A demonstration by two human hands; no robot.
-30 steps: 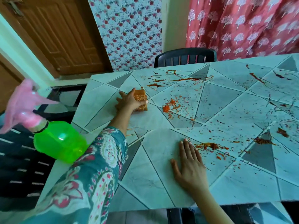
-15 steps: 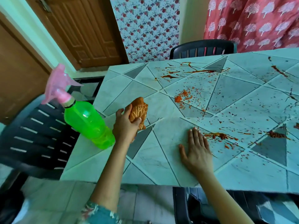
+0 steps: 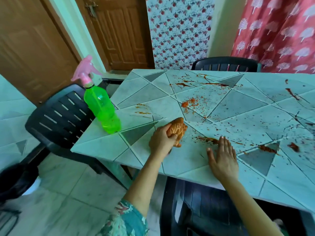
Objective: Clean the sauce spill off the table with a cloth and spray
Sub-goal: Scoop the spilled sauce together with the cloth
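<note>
Cloth (image 3: pixel 177 129) sits bunched in left grip (image 3: pixel 161 140) near bench (image 3: pixel 102 147) front edge; right grip (image 3: pixel 223 159) lies flat, fingers straight, empty.

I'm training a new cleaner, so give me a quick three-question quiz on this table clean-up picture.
1. True or false: the right hand holds the spray bottle.
2. The left hand grips: A a brush, B the cloth, C a plate.
3. Fill in: red sauce is spattered on the ___.
Key: 1 false, it lies flat on the table; 2 B; 3 table.
</note>
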